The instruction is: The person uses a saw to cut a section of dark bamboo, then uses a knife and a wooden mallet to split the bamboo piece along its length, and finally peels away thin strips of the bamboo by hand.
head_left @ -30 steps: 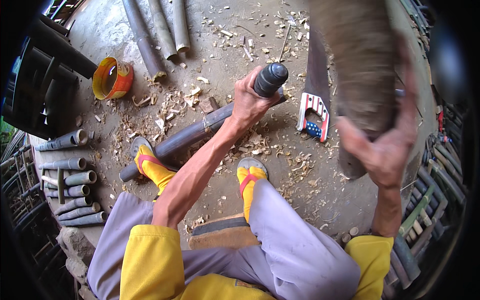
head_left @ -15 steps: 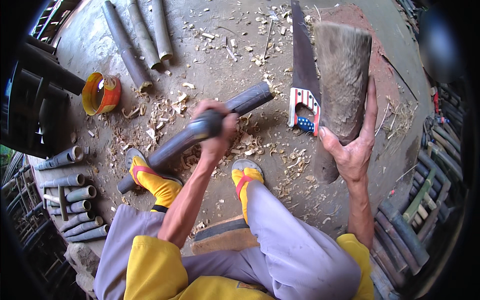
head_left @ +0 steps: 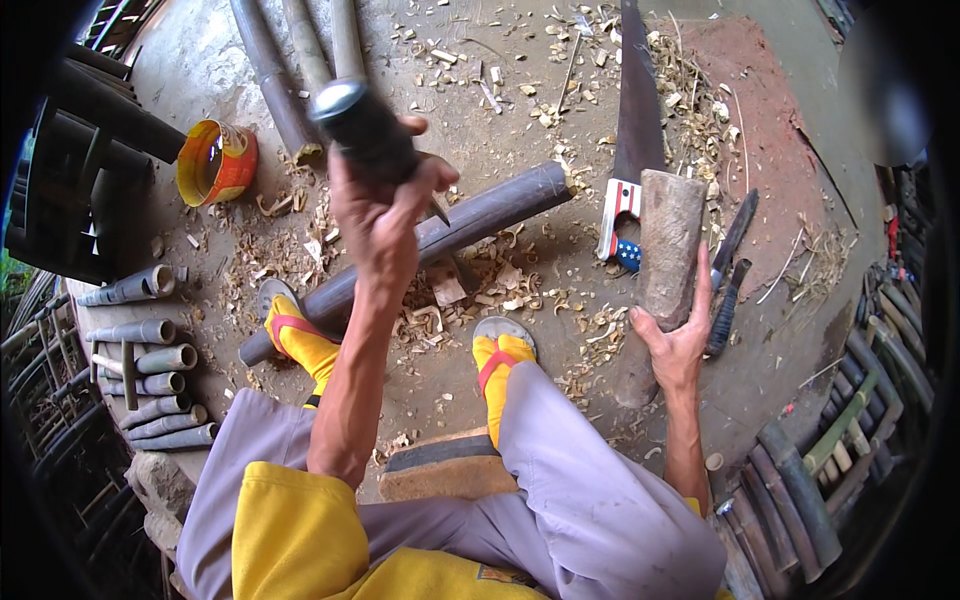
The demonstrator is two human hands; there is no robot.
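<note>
My left hand (head_left: pixel 385 215) is closed round a black-handled chisel (head_left: pixel 365 125) with a shiny metal cap, held above a dark bamboo pole (head_left: pixel 440 240). A bit of its pointed blade shows under the fingers; the rest is hidden. The pole slants across the floor, its near end by my left foot. My right hand (head_left: pixel 678 345) grips a thick wooden mallet (head_left: pixel 670 235), thumb on one side and fingers on the other. Beside the mallet lies a handsaw (head_left: pixel 635 120) with a striped and starred handle. To the right of that hand are a knife (head_left: pixel 735 235) and a black-handled tool (head_left: pixel 725 310).
Wood shavings (head_left: pixel 430 325) litter the floor. An orange and yellow tin (head_left: pixel 222 165) stands at the left, near several bamboo poles (head_left: pixel 275 75). Cut bamboo tubes (head_left: pixel 160 385) are stacked at the left, more bamboo (head_left: pixel 790 490) at the right. A wooden block (head_left: pixel 440 480) lies between my legs.
My left hand has lifted off the pole with the chisel and moved up. The mallet in my right hand has come down, uncovering the knife and the black-handled tool. The view has shifted slightly.
</note>
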